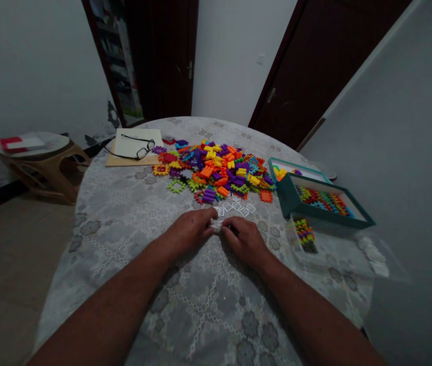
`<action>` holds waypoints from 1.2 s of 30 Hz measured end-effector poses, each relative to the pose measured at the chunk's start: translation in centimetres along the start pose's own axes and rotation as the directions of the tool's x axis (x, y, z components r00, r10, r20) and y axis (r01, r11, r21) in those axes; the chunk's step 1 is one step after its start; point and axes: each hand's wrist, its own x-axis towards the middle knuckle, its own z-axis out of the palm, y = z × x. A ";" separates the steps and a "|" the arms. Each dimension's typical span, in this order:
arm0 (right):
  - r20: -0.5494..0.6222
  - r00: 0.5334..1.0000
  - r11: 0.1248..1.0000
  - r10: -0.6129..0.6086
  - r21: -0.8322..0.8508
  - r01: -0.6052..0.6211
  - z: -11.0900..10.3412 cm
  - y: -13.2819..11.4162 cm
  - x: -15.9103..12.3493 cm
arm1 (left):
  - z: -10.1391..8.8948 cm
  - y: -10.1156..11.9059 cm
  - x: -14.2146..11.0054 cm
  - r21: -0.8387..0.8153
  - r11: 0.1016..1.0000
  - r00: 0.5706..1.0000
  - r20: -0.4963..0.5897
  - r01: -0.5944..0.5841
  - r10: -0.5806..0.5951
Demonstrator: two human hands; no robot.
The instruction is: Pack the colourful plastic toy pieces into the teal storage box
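Between my two hands is a small stack of white pieces (pixel 216 225), partly hidden by the fingers. My left hand (pixel 194 226) is closed on its left side, thumb and fingers pinching. From the right, my right hand (pixel 245 237) grips the same stack with thumb and forefinger. Just beyond the fingers lie several loose white square frames (pixel 237 206), flat on the tablecloth. Behind them spreads a heap of colourful plastic building pieces (pixel 219 165), with orange, yellow, purple, red and green ones mixed together.
A teal box (pixel 288 197) with sorted coloured pieces stands right, beside its lid (pixel 317 174). Nearer is a clear plastic container (pixel 295 244) holding coloured pieces and white ones. Eyeglasses (pixel 142 152) rest on a board at back left. A stool (pixel 48 162) stands left of the round table (pixel 112 284).
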 end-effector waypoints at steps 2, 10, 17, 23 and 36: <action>0.009 0.999 0.999 -0.041 0.006 0.041 -0.1 0.3 0.0 | 0.1 -0.2 0.0 0.040 0.998 0.999 0.008 -0.044 0.044; 0.037 0.998 0.945 0.047 -0.326 -0.033 0.0 0.6 0.2 | 0.0 -0.1 -0.1 0.060 0.996 0.998 -0.016 -0.061 0.062; 0.119 0.978 0.953 0.173 -0.271 -0.136 -0.1 0.6 1.1 | 0.0 -0.2 0.0 0.066 0.995 0.997 0.000 -0.074 0.074; 0.147 0.969 0.973 0.197 -0.147 -0.176 -0.5 0.8 1.3 | 0.0 -0.1 -0.1 0.079 0.994 0.997 0.007 -0.077 0.077; 0.010 1.000 0.997 -0.003 0.075 0.003 -0.5 1.0 0.2 | 0.2 -0.1 -0.1 0.080 0.994 0.997 0.003 -0.080 0.080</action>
